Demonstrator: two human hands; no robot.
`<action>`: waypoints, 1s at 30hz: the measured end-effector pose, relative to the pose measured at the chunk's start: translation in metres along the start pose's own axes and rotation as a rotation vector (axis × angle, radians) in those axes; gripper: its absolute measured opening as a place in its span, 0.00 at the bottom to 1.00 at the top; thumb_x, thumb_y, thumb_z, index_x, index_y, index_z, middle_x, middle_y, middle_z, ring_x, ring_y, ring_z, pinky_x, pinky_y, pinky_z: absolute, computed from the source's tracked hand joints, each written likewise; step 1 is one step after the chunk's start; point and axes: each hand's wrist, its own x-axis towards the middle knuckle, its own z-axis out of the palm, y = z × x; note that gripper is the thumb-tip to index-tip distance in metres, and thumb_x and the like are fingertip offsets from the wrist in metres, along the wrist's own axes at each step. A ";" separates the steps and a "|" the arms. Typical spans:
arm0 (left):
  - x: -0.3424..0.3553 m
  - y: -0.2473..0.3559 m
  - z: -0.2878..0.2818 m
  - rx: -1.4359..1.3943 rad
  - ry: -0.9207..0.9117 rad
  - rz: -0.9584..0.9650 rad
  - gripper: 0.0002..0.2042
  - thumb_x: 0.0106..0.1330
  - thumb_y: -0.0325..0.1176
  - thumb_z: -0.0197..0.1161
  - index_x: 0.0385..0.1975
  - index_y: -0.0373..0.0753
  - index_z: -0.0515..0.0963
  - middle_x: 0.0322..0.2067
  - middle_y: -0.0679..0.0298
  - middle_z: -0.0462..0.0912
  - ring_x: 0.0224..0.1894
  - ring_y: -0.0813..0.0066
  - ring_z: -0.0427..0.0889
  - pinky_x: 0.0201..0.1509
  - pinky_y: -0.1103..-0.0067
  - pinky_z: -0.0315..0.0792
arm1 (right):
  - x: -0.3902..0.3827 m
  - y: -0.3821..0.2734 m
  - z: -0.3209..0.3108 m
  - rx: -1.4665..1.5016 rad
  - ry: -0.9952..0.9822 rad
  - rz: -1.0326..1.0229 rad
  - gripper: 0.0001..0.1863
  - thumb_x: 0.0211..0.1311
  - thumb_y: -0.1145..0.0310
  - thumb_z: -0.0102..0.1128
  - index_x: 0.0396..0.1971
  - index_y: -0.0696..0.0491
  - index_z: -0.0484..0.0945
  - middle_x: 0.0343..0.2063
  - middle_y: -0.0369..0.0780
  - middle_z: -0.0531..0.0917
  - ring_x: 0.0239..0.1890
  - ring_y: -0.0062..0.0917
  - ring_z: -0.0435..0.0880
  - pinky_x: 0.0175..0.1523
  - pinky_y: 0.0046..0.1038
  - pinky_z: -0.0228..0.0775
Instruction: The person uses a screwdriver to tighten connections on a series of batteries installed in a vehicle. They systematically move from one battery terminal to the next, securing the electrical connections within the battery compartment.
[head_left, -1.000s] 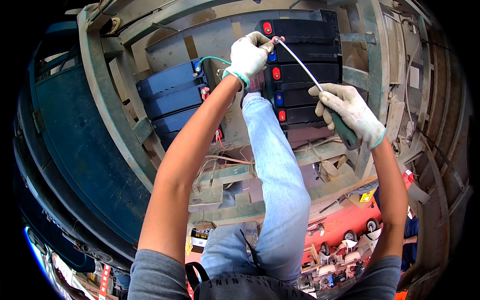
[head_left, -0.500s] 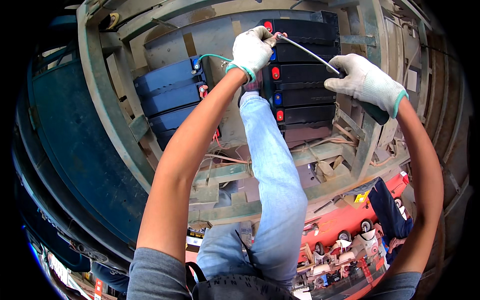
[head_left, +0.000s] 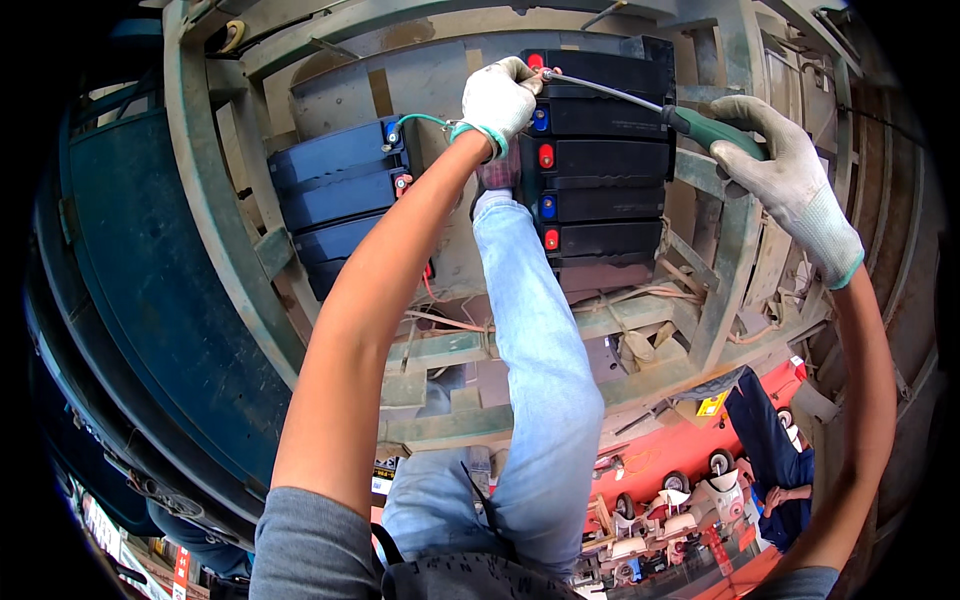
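Note:
My left hand [head_left: 500, 97], in a white knit glove, is closed in a pinch at the tip of a long screwdriver [head_left: 610, 91]. A small reddish piece shows at its fingertips, too small to make out. My right hand [head_left: 785, 165], gloved too, grips the end of the green handle loosely. The shaft lies nearly level over a row of black batteries [head_left: 610, 159] with red and blue terminals. To the left stand several dark blue batteries [head_left: 335, 160]. A green wire [head_left: 420, 117] runs from a blue terminal there to my left wrist, where it is hidden.
A greenish metal frame [head_left: 215, 200] surrounds the batteries. My leg [head_left: 535, 310] in light jeans stands between the two rows. Loose cables [head_left: 640, 293] lie along the near frame bar. At lower right are wheeled machine parts [head_left: 675, 505] on a red floor and another person's dark-clothed leg [head_left: 765, 430].
My right hand has moved right and down, back along the screwdriver, and its grip has loosened, baring the green handle. The screwdriver lies flatter. My left hand stays at the tip.

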 end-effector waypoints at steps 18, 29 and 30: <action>0.035 -0.038 0.028 0.164 -0.037 0.005 0.11 0.61 0.40 0.61 0.30 0.38 0.81 0.20 0.63 0.82 0.23 0.76 0.81 0.30 0.79 0.72 | 0.054 -0.005 0.032 -0.381 0.309 -0.538 0.18 0.58 0.64 0.61 0.46 0.54 0.73 0.39 0.42 0.79 0.42 0.31 0.80 0.50 0.29 0.72; 0.042 -0.044 0.028 0.107 -0.072 -0.030 0.12 0.57 0.42 0.63 0.31 0.41 0.81 0.31 0.55 0.82 0.36 0.58 0.80 0.42 0.69 0.72 | 0.050 -0.039 0.039 -0.597 0.236 -0.609 0.19 0.56 0.68 0.61 0.48 0.53 0.71 0.41 0.43 0.77 0.43 0.38 0.80 0.48 0.32 0.74; 0.042 -0.044 0.028 0.116 -0.071 -0.012 0.12 0.57 0.42 0.63 0.31 0.41 0.81 0.31 0.55 0.82 0.37 0.58 0.80 0.42 0.69 0.72 | 0.048 -0.044 0.040 -0.647 0.221 -0.595 0.19 0.56 0.68 0.61 0.48 0.53 0.71 0.42 0.43 0.77 0.43 0.39 0.80 0.48 0.33 0.74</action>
